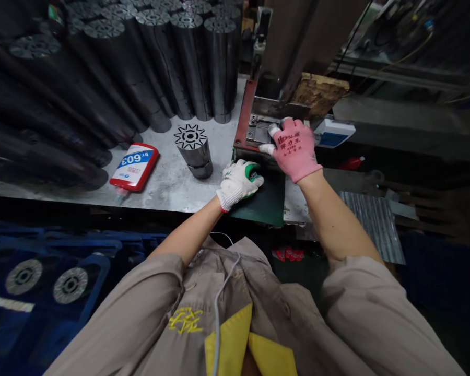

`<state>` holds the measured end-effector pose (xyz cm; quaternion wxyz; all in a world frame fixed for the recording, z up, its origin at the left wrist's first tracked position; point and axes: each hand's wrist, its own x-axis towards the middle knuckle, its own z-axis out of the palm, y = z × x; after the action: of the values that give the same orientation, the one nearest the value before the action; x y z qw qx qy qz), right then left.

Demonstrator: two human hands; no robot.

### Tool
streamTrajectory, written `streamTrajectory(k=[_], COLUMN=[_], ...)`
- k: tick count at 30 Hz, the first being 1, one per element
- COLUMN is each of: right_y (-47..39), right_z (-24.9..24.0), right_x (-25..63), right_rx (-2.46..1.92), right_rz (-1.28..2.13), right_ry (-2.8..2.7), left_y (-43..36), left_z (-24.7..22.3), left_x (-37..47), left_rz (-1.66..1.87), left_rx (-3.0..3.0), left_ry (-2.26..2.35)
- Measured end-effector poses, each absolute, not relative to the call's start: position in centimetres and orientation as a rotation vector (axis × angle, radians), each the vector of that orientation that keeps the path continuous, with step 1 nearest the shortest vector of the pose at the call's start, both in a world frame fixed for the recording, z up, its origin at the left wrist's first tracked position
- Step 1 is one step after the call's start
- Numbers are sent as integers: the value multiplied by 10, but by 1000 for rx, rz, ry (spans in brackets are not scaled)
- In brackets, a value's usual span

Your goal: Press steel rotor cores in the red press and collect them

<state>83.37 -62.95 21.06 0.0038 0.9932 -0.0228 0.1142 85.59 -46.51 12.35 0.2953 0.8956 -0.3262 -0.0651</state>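
Note:
My left hand (pixel 241 180), in a white glove with a green palm, is curled on the dark green mat in front of the fixture. Something small and metallic shows within its fingers, too hidden to name. At the metal fixture (pixel 258 130) on the red base, my right hand (pixel 294 145) wears a pink glove. Its thumb and fingers are bent over the fixture's right part, and whatever lies under them is out of sight. Left of my left hand stands a short laminated rotor core (pixel 196 151), upright, with radial slots on top. A red BT-603 bottle (pixel 135 166) lies farther left.
Tall stacks of laminated cores (pixel 186 57) fill the bench's back left. A dark press column (pixel 285 52) rises behind the fixture, beside a wooden block (pixel 319 94) and a white-and-blue box (pixel 335 132). Blue crates (pixel 97 261) holding cores stand below the bench at left.

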Motion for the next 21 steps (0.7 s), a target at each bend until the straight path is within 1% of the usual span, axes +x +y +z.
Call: streamTrajectory(k=[3, 6, 9, 12, 15, 18, 21], right_y=[-616, -608, -606, -597, -577, -556, -553], right_z=[224, 220, 196, 177, 185, 205, 212], right_x=[812, 784, 768, 769, 780, 793, 798], right_rx=[3064, 3209, 3293, 3159, 2947, 2792, 2793], right_rz=[147, 106, 19, -286, -515, -663, -679], right_ry=[-342, -201, -10, 66, 163, 210, 243], left_y=[-458, -447, -440, -439, -441, -441, -438], left_z=[125, 121, 113, 105, 101, 103, 106], left_x=[855, 854, 855, 858, 862, 865, 867], left_rz=[-167, -147, -117, -97, -105, -141, -150], left_rx=[2373, 2292, 2233, 2213, 2208, 2193, 2171], left_ry=[-901, -994, -1087, -1125, -1154, -1189, -1211])
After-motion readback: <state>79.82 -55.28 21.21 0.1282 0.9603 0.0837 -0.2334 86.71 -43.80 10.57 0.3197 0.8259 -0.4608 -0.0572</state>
